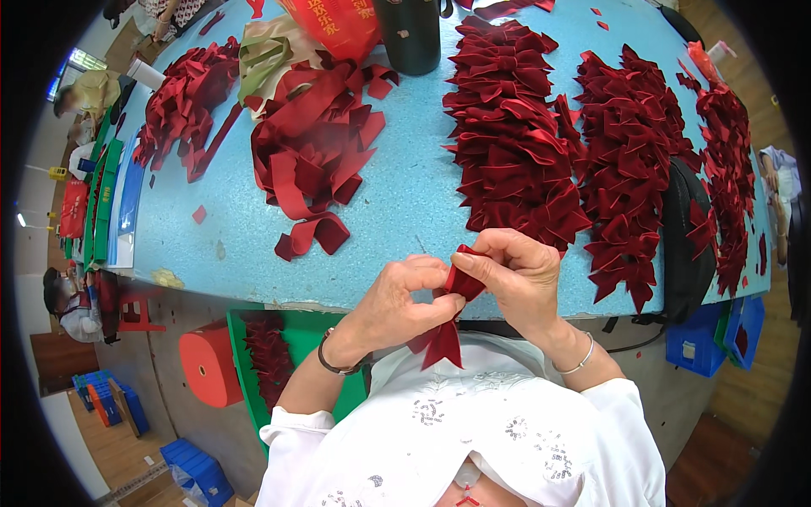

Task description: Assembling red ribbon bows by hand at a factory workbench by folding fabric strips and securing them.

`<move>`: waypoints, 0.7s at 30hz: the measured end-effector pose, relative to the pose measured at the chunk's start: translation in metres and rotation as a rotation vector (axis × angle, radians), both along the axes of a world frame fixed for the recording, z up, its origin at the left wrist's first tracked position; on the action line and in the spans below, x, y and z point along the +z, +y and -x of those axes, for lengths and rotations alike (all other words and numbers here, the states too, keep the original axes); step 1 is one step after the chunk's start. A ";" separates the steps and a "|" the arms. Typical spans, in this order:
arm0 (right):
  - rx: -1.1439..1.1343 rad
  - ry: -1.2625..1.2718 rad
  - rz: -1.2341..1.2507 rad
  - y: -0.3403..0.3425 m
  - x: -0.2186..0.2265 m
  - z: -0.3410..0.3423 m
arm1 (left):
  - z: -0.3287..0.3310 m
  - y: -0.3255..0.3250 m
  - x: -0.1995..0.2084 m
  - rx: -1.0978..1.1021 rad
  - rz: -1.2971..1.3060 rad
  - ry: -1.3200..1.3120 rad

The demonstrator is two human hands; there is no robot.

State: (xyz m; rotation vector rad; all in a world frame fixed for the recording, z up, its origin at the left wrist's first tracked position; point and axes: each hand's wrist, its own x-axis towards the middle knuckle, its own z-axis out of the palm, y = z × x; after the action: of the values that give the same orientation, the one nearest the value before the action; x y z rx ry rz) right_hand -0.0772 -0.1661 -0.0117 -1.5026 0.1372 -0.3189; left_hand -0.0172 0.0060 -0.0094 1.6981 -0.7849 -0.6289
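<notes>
Close to my body, just off the table's near edge, a dark red velvet ribbon bow [446,340] is pinched between my two hands. My left hand [404,297] has thumb and fingertips closed on its middle, and the tails hang below. With thumb and forefinger my right hand [514,275] grips the upper loop. Whether a thread or needle is in the fingers is too small to tell. Past my hands lies a long stack of finished-looking red bows [511,127]. Loose red ribbon strips [317,135] are heaped to the left of it.
The blue table [397,186] carries more bow rows [625,160] on the right, beside a black bag [686,237]. A dark tumbler [410,34] stands at the back. Below the edge sit a green crate [245,372] holding bows and a red roll [207,363]. Other people sit at far left.
</notes>
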 end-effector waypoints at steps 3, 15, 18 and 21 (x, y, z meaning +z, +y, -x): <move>-0.025 -0.016 0.085 0.002 0.000 -0.003 | -0.001 0.002 0.000 -0.015 -0.014 0.034; 0.386 -0.454 0.663 -0.040 0.028 -0.023 | -0.002 0.005 0.015 0.064 -0.028 0.241; 0.434 -0.468 0.779 -0.039 0.034 -0.029 | -0.003 0.007 0.012 -0.007 -0.023 0.138; 0.488 -0.473 0.846 -0.041 0.036 -0.033 | -0.003 0.006 0.018 -0.026 -0.052 0.141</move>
State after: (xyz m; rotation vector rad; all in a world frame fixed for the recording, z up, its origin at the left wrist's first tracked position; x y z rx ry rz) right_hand -0.0443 -0.2069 0.0241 -2.1676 -0.8243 -0.3425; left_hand -0.0137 0.0123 0.0082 1.6729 -0.6969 -0.7841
